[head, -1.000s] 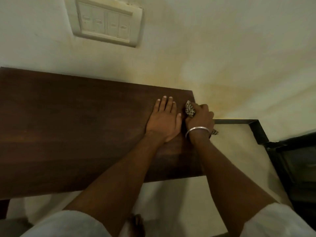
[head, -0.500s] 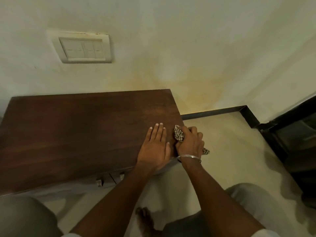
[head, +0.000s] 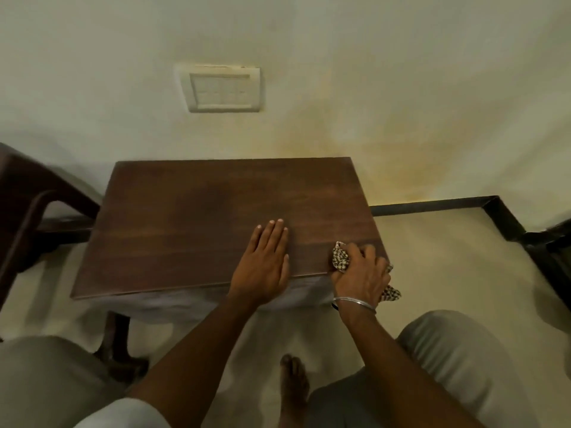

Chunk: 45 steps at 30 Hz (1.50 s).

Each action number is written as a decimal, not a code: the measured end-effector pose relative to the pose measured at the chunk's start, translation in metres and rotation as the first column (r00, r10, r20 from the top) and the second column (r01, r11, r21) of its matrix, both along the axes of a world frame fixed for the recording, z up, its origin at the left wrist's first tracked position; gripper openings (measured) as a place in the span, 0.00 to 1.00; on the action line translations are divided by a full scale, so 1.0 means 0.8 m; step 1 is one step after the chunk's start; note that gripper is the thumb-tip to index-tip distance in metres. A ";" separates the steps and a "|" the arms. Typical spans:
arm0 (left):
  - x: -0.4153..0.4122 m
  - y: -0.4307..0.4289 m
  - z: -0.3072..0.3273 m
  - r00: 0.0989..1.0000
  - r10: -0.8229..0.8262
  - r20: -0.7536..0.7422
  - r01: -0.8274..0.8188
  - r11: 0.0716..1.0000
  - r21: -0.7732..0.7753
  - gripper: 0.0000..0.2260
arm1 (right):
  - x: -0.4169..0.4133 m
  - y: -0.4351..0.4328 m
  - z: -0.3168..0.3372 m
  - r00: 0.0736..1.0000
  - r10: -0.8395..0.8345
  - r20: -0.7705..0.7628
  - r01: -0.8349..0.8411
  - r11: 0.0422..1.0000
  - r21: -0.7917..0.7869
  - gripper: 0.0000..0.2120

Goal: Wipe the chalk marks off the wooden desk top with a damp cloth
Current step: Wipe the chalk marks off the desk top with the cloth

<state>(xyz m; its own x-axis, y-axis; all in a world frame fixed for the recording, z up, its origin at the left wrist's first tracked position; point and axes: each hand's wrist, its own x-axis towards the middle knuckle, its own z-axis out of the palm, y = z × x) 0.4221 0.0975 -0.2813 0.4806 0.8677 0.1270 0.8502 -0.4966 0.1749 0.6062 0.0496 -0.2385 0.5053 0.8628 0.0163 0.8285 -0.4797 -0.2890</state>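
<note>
The dark wooden desk top [head: 197, 217] fills the middle of the view, against a pale wall. No chalk marks stand out on it in this dim light. My left hand [head: 264, 267] lies flat on the desk near its front edge, fingers straight and together. My right hand [head: 361, 273], with a metal bangle at the wrist, grips a bunched checked cloth [head: 340, 256] at the desk's front right corner. One end of the cloth hangs out past the corner, below my hand.
A dark chair [head: 27, 205] stands at the left of the desk. A switch plate [head: 222, 89] is on the wall above. A dark skirting [head: 432, 203] runs along the floor at right. My knees and a bare foot [head: 293, 384] are below the desk.
The view has pulled back and swung, so the whole desk now shows. My hands have drawn toward the front edge and spread apart; the right hand with the cloth now sits at the front right corner.
</note>
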 end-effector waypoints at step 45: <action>-0.350 -0.021 -0.007 -0.714 0.488 0.501 -0.103 0.635 -0.765 0.27 | -0.472 0.042 -0.025 0.492 0.871 0.003 -0.859 0.484 0.167 0.18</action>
<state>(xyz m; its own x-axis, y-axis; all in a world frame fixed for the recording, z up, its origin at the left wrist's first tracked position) 0.1420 0.0809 -0.2867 -0.5204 0.7099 -0.4746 -0.6775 -0.0049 0.7355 0.2290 0.0830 -0.2583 -0.4900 0.8566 0.1618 0.7776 0.5134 -0.3630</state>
